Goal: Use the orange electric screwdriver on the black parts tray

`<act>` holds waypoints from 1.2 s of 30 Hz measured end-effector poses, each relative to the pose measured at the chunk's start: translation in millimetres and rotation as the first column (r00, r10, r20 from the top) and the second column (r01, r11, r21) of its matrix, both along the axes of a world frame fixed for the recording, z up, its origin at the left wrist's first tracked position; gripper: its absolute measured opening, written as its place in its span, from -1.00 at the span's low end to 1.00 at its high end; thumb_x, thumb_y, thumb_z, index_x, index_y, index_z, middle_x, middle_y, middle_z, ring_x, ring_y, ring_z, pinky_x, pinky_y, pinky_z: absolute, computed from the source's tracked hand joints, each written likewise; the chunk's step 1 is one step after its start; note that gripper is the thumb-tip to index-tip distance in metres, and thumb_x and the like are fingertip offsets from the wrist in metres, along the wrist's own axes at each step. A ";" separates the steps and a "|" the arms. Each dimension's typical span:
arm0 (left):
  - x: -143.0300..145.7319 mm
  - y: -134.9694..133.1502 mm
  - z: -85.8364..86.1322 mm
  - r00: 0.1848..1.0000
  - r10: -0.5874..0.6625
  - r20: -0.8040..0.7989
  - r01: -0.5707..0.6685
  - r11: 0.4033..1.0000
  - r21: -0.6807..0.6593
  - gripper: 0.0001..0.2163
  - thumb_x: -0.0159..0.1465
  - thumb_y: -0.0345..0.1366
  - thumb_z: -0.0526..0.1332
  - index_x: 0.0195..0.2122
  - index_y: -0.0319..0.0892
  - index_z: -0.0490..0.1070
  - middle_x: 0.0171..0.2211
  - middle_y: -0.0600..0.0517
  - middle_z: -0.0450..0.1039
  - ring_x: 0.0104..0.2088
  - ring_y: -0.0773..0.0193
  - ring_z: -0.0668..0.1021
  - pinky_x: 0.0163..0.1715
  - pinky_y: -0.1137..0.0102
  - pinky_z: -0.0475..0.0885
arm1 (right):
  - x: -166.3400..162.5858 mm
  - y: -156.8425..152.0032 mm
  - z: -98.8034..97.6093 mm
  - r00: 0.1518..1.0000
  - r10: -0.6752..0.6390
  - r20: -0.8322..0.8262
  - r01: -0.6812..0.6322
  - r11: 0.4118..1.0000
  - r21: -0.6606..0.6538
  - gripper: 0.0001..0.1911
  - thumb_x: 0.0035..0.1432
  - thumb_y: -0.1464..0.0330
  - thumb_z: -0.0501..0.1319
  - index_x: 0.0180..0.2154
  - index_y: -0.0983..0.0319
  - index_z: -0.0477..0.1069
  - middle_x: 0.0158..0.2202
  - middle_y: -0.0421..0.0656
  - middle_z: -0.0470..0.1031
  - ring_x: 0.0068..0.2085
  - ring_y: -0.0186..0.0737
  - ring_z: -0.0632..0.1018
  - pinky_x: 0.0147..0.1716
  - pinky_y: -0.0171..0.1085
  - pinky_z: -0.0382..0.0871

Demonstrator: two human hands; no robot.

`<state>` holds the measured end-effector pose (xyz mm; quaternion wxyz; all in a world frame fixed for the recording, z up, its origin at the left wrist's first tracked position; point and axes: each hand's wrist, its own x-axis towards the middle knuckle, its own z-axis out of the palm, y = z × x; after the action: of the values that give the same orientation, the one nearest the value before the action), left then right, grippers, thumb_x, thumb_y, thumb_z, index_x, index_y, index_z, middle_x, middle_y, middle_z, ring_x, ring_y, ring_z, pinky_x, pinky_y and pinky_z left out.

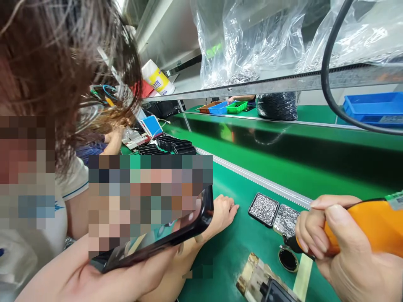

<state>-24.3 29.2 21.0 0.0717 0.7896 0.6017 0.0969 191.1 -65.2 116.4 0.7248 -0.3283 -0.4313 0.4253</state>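
Looks like I'm mid screw-driving: right hand (333, 247) has its fingers wrapped tight round the orange screwdriver (362, 228), tip just above the round black part (288, 260) by the screw trays (263, 209). Left hand (224, 211) lies flat on the green mat (239, 247), fingers together. Next up I'd say seating the bit squarely. A co-worker's phone (176, 237) crowds in.
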 end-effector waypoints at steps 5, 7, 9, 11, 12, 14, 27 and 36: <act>0.3 0.6 0.9 0.999 -0.047 -0.007 0.047 0.999 -0.015 -0.71 0.49 -0.25 0.10 -0.37 -0.08 0.48 -0.35 0.02 0.57 -0.23 0.11 0.54 -0.16 0.28 0.28 | 1.5 -0.4 -3.0 1.000 0.009 -0.003 -0.009 1.000 0.017 -0.86 0.51 0.28 0.21 -0.13 0.22 0.42 -0.58 -0.27 0.20 -0.62 -0.27 0.27 -0.63 -0.24 0.23; -1.7 2.1 -2.0 0.998 -0.055 -0.005 0.054 0.998 -0.016 -0.72 0.50 -0.24 0.09 -0.35 -0.08 0.48 -0.34 0.02 0.57 -0.22 0.11 0.54 -0.15 0.27 0.28 | 1.1 -0.7 -2.5 1.000 -0.002 0.008 0.001 1.000 0.019 -0.84 0.50 0.26 0.22 -0.14 0.22 0.41 -0.59 -0.27 0.20 -0.62 -0.27 0.27 -0.64 -0.25 0.24; -2.9 3.2 -4.2 0.998 -0.061 -0.002 0.061 0.998 -0.019 -0.72 0.50 -0.23 0.09 -0.34 -0.07 0.48 -0.34 0.01 0.56 -0.22 0.10 0.54 -0.15 0.27 0.28 | 0.2 -0.5 -1.3 1.000 -0.016 0.015 0.016 1.000 0.020 -0.84 0.50 0.26 0.22 -0.14 0.22 0.41 -0.59 -0.27 0.19 -0.62 -0.27 0.27 -0.64 -0.26 0.24; -3.2 3.6 -4.8 0.998 -0.062 0.001 0.062 0.998 -0.024 -0.73 0.49 -0.23 0.10 -0.35 -0.07 0.48 -0.35 0.01 0.56 -0.22 0.10 0.54 -0.15 0.27 0.28 | -0.9 0.1 0.1 0.999 -0.022 0.026 0.022 1.000 0.015 -0.84 0.50 0.26 0.23 -0.15 0.22 0.42 -0.60 -0.27 0.20 -0.62 -0.27 0.28 -0.64 -0.26 0.25; -3.1 3.6 -4.7 0.998 -0.061 0.004 0.061 0.998 -0.024 -0.73 0.49 -0.23 0.10 -0.35 -0.07 0.47 -0.35 0.01 0.56 -0.22 0.10 0.54 -0.15 0.27 0.28 | -1.5 0.4 0.9 0.999 -0.020 0.026 0.020 1.000 0.012 -0.84 0.50 0.26 0.23 -0.16 0.22 0.42 -0.60 -0.27 0.20 -0.62 -0.27 0.28 -0.64 -0.25 0.25; -3.0 3.2 -4.1 0.998 -0.060 0.013 0.060 0.998 -0.020 -0.72 0.50 -0.22 0.09 -0.36 -0.07 0.47 -0.36 0.01 0.56 -0.23 0.10 0.53 -0.14 0.27 0.28 | -2.4 0.7 2.4 1.000 -0.012 0.012 0.011 1.000 0.012 -0.83 0.50 0.26 0.23 -0.17 0.21 0.42 -0.60 -0.28 0.19 -0.63 -0.28 0.27 -0.64 -0.26 0.24; -9.5 4.8 -11.2 0.993 -0.105 0.056 0.104 0.994 0.021 -0.69 0.50 -0.18 0.04 -0.35 -0.05 0.48 -0.34 -0.01 0.56 -0.22 0.08 0.51 -0.13 0.23 0.27 | -9.9 -0.4 15.5 0.998 -0.064 -0.003 0.064 0.998 -0.018 -0.82 0.44 0.24 0.29 -0.22 0.18 0.41 -0.64 -0.29 0.17 -0.65 -0.30 0.24 -0.67 -0.29 0.22; -8.0 5.3 -8.9 0.993 -0.107 0.047 0.106 0.994 0.012 -0.69 0.49 -0.20 0.04 -0.34 -0.06 0.50 -0.35 -0.02 0.54 -0.21 0.06 0.51 -0.10 0.23 0.28 | -1.1 -3.4 4.1 1.000 -0.022 0.006 0.022 1.000 -0.007 -0.85 0.49 0.28 0.23 -0.17 0.20 0.42 -0.59 -0.27 0.19 -0.62 -0.28 0.27 -0.62 -0.24 0.23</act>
<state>-32.3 34.5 12.1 0.0874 0.8183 0.5564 0.1146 190.0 -68.7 120.4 0.7268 -0.3368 -0.4286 0.4178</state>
